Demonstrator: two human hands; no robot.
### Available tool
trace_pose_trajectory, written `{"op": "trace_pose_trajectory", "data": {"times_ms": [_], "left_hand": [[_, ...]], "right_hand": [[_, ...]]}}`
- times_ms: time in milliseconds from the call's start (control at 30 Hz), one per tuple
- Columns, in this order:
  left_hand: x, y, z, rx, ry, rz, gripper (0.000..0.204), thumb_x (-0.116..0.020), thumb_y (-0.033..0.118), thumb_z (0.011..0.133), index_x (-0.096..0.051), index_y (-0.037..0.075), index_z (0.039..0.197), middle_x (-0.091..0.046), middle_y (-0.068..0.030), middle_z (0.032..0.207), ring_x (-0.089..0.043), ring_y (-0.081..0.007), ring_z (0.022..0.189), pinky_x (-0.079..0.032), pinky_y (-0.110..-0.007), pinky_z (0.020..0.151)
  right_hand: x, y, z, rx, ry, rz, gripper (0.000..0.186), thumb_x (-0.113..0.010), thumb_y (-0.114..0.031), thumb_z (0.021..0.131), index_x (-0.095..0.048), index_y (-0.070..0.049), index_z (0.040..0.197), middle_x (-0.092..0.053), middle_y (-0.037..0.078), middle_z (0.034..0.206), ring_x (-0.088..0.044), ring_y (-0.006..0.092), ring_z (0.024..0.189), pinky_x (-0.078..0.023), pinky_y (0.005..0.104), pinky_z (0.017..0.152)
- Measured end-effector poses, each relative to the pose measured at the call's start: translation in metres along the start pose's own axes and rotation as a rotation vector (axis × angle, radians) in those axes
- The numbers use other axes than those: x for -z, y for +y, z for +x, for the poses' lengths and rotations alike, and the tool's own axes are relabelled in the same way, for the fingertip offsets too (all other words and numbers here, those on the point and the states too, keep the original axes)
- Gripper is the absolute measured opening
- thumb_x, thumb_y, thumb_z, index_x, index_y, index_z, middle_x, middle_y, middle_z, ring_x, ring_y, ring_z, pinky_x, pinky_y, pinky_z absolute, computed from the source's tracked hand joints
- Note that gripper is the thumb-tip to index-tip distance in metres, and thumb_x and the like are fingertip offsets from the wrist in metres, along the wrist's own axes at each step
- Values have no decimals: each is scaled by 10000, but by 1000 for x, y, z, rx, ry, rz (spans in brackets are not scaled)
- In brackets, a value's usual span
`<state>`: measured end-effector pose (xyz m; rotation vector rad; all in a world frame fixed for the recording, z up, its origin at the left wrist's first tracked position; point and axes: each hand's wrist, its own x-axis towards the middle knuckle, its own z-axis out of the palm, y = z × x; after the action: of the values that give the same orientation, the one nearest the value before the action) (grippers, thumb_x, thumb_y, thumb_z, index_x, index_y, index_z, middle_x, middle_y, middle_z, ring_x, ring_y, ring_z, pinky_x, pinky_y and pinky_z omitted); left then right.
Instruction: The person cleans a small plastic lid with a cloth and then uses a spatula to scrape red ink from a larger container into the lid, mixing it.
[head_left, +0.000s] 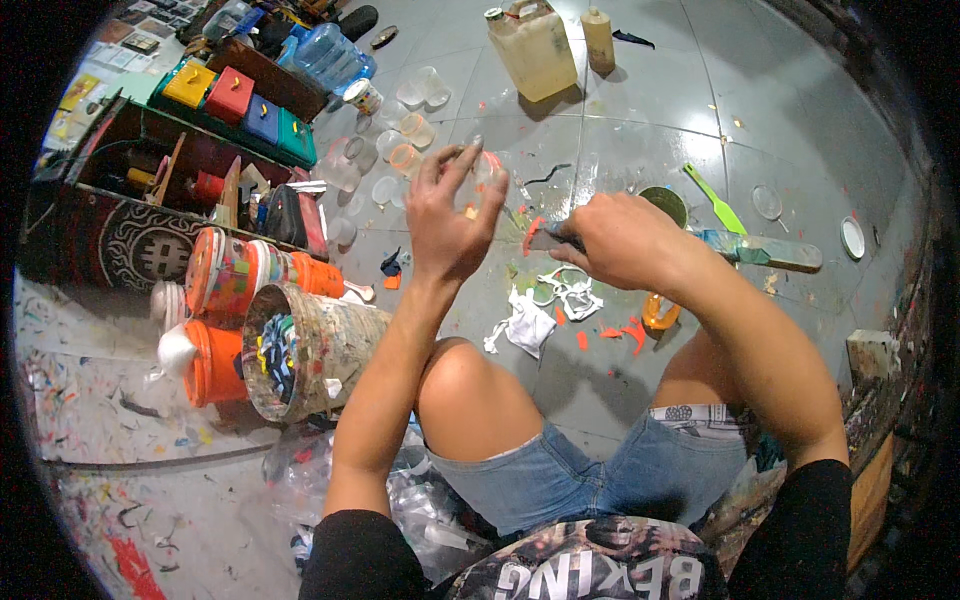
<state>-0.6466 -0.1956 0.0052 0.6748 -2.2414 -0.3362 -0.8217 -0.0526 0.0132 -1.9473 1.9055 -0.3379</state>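
Observation:
My left hand [452, 205] is raised with its fingers curled around a small clear plastic cup [489, 168] that has reddish residue near its rim. To its right, my right hand [625, 240] is closed on a scraper-like tool [556, 238], mostly covered by the fingers. An orange-red strip [533, 236] shows at the tool's tip. Below the hands, white peeled scraps [525, 322] and orange peelings [633, 333] lie on the grey floor. A round tin with dark green contents [663, 205] stands behind my right hand.
Clear cups [422, 88] cluster at the far left. A jug of yellowish liquid [533, 50] and a bottle [598, 42] stand far ahead. A green spatula [714, 197] and a paint-stained stick [780, 253] lie right. A paint-crusted bucket [340, 345] and orange pails [212, 362] stand left.

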Motion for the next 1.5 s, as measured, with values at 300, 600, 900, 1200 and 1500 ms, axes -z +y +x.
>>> {"op": "trace_pose_trajectory", "data": {"times_ms": [300,600,900,1200,1500], "left_hand": [[-5,1,-8,539,-43,-731,438,-546,355,985,-644,0,1224,-652,-120,1142,-658,-251,1046,-538,-342,853],[10,-1,-12,714,-343,-1322,563,-473,414,990,-456,46,1415,-583,-123,1283,-604,-245,1149,-554,-418,909],[-1,-8,-21,370,-598,-787,643,-565,382,944,-427,30,1464,-516,-121,1373,-542,-227,1219,-397,-351,1066],[-7,-6,-17,371,-342,-648,575,-588,359,942,-493,49,1417,-524,-116,1351,-529,-207,1201,-404,-339,1048],[-8,2,-19,452,-517,-952,582,-561,344,955,-442,34,1433,-534,-110,1255,-560,-188,1112,-491,-347,960]], "right_hand": [[-2,11,5,117,-225,259,445,-564,-405,973,-704,3,1079,-685,278,952,-658,435,936,-513,483,865],[0,7,7,121,-207,243,462,-498,-410,1015,-687,-11,1152,-684,271,1010,-648,436,971,-505,472,879],[-18,26,13,34,-161,184,455,-474,-419,1022,-690,-41,1156,-682,265,1010,-640,433,980,-499,482,888],[-17,19,6,11,-209,-49,386,-591,-407,956,-720,-62,1072,-702,221,895,-667,413,894,-526,486,821],[-28,27,14,-102,9,-7,343,-565,-352,965,-713,-48,1027,-692,238,895,-663,418,900,-524,510,812]]}}
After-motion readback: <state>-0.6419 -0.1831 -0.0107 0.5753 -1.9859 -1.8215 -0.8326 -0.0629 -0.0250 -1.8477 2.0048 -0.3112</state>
